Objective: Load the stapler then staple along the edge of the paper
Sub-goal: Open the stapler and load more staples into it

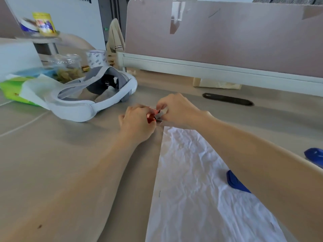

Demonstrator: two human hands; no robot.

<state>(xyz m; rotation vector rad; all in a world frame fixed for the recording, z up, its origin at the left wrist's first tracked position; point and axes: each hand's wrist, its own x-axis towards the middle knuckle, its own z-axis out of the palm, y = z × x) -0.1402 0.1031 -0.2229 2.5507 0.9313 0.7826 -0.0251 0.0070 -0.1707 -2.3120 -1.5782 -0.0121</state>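
Both hands meet over the desk just beyond the far edge of a crumpled white sheet of paper (192, 180). My left hand (137, 123) grips a small red box of staples (150, 117). My right hand (176, 109) pinches at the box's open end, where a bit of grey metal shows; most of it is hidden by my fingers. A blue stapler (235, 181) lies on the paper's right side, largely covered by my right forearm, and its other end (314, 154) sticks out past the arm at the right edge.
A white headset (87, 102) lies left of my hands. Behind it are a green packet (15, 88), clear containers, a tape roll (96, 58) and a yellow pouch (44, 23). A partition (218, 37) bounds the desk's far side, with a black cable slot (227, 99) before it.
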